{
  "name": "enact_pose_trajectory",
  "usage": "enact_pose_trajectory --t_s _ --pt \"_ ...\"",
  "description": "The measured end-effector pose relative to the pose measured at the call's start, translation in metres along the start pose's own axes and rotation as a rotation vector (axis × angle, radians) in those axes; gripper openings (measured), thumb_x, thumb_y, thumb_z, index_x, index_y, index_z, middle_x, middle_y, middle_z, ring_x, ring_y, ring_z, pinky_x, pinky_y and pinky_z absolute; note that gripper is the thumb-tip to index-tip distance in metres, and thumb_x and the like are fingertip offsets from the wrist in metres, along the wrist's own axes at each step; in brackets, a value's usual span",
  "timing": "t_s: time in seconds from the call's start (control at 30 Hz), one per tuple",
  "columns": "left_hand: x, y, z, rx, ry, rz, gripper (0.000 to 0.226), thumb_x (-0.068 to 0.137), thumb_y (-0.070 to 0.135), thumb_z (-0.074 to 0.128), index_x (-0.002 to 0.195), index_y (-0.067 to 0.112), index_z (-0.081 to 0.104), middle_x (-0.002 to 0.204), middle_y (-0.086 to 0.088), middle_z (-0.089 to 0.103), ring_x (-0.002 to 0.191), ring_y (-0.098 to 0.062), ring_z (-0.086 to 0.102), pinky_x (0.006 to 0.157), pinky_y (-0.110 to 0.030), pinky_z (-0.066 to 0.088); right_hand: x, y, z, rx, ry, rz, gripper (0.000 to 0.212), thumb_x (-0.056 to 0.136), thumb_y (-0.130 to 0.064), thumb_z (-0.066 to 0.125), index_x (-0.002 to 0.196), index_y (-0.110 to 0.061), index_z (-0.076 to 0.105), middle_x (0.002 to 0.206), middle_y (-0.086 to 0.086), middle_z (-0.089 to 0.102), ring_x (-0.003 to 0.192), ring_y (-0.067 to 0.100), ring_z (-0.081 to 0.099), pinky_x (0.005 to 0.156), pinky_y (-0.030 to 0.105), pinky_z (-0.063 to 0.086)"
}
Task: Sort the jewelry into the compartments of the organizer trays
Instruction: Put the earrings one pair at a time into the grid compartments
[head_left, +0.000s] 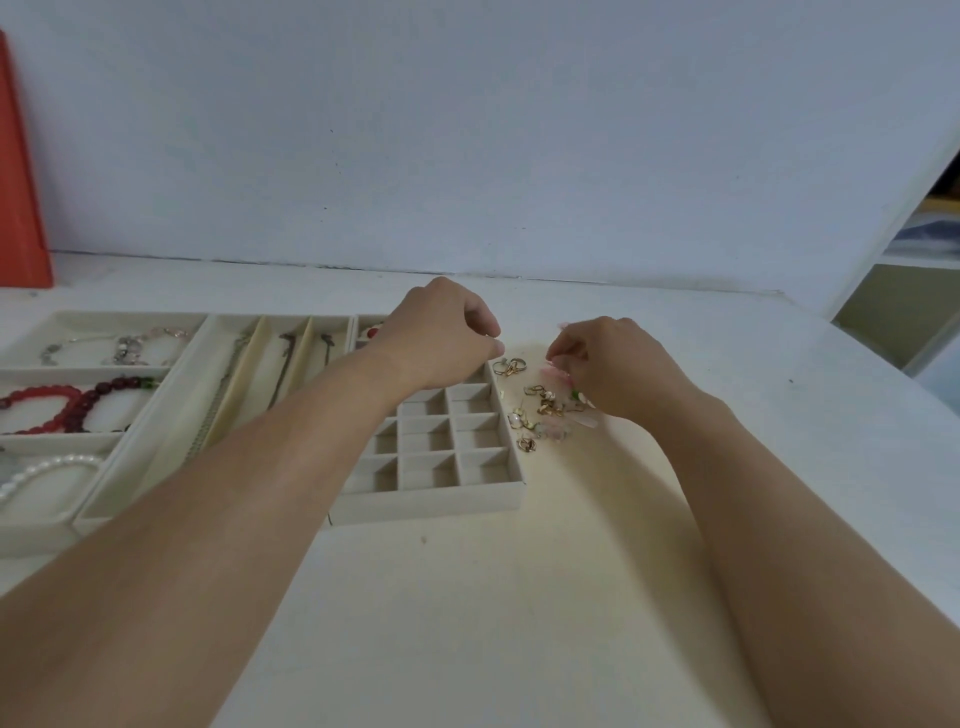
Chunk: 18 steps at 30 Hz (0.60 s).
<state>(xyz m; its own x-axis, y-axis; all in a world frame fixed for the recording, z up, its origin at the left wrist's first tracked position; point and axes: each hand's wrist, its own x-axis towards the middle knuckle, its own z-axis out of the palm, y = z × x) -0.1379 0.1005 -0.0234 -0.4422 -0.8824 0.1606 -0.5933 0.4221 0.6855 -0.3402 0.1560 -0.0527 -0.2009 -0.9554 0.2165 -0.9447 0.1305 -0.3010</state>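
White counter (519, 597) meets wall (467, 130); orange board (21, 182) far left. Left hand (441, 332) curled above grid tray (441, 496); right hand (618, 364) fingers pinch among earrings (543, 402); what they hold is unclear.

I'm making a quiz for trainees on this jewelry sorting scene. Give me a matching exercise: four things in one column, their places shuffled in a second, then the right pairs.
Things:
1. red bead bracelet
2. pearl strand
3. loose earrings
4. chain necklace

Places:
A. on the table, right of the grid tray
B. middle compartment of the leftmost tray
C. long slot of the middle tray
D. nearest compartment of the leftmost tray

Pairs: 1-B, 2-D, 3-A, 4-C
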Motion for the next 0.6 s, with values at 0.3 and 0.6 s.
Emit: enact_pose_trajectory --t_s 0.3,0.6 --pt "0.0 0.001 0.002 -0.009 -0.015 0.006 0.014 0.086 0.029 0.076 0.1 0.026 0.075 0.099 0.013 0.069 0.095 -0.005 0.058 0.065 -0.01 0.034 -0.004 -0.004 -0.009 0.624 0.097 0.132 0.015 0.096 -0.018 0.061 0.104 -0.025 0.073 0.087 -0.008 0.076 0.077 0.013 0.068 0.067 0.023 0.05" --pt "-0.001 0.006 0.004 -0.088 -0.009 0.034 0.019 0.085 0.037 0.077 0.099 0.025 0.076 0.096 0.014 0.071 0.092 0.0 0.061 0.071 -0.01 0.04 -0.013 -0.019 -0.024 1.025 0.048 0.081 0.018 0.098 -0.017 0.063 0.115 -0.018 0.07 0.098 0.002 0.078 0.087 0.014 0.07 0.094 0.034 0.056"
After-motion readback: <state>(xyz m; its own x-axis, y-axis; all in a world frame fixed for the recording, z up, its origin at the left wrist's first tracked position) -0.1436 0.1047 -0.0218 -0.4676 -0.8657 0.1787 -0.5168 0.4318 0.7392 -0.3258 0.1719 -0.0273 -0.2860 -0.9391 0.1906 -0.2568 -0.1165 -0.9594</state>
